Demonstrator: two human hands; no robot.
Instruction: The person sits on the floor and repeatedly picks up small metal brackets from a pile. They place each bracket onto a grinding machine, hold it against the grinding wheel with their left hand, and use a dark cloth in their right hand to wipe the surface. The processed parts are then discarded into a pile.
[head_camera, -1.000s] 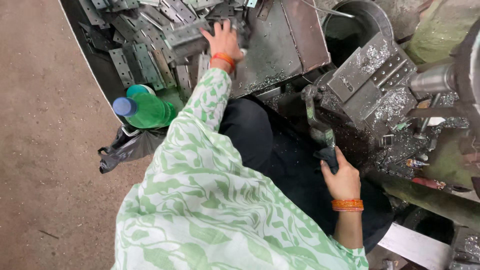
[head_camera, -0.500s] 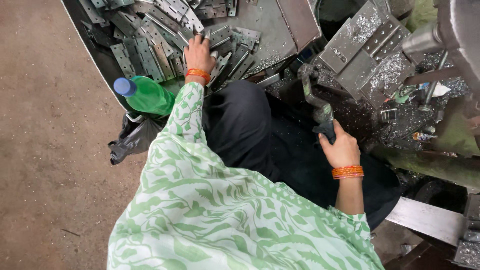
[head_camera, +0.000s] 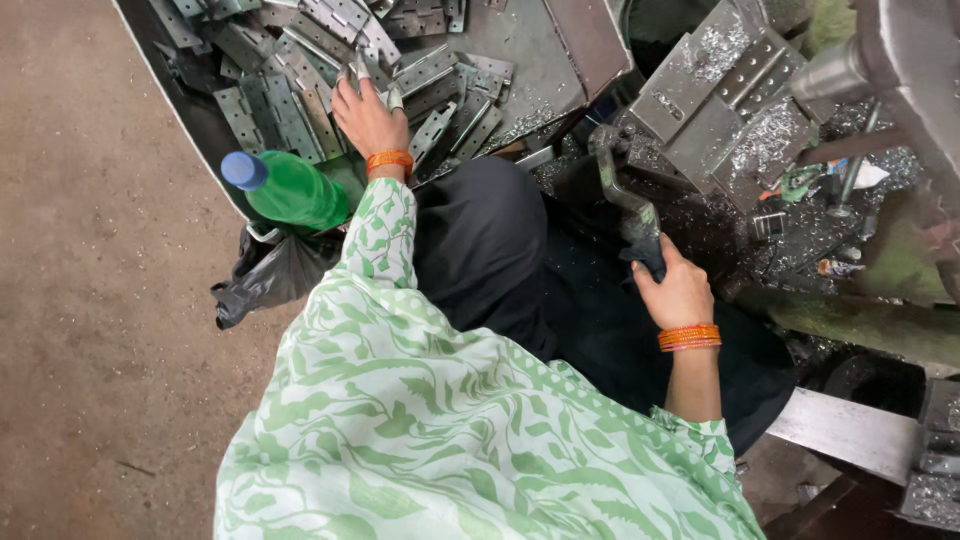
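My left hand (head_camera: 368, 115) reaches into a metal tray (head_camera: 560, 45) heaped with grey hinge plates (head_camera: 290, 100). Its fingers curl around one plate at the top of the pile. An orange bangle sits on that wrist, above a green and white patterned sleeve. My right hand (head_camera: 678, 292), also with orange bangles, grips the cloth-wrapped end of a bent lever handle (head_camera: 620, 185). The lever belongs to a machine whose steel fixture (head_camera: 720, 90) is dusted with metal shavings. Dark cloth covers my lap between the two hands.
A green plastic bottle with a blue cap (head_camera: 290, 190) leans at the tray's near corner, above a black plastic bag (head_camera: 265, 280). Bare concrete floor (head_camera: 100, 330) lies to the left. Shavings and small scraps litter the machine bed (head_camera: 800, 210). A flat metal bar (head_camera: 850, 430) crosses the bottom right.
My left hand has drawn back along the tray from its far part onto the nearer hinge pile. My right hand has stayed on the lever handle. The view has shifted.
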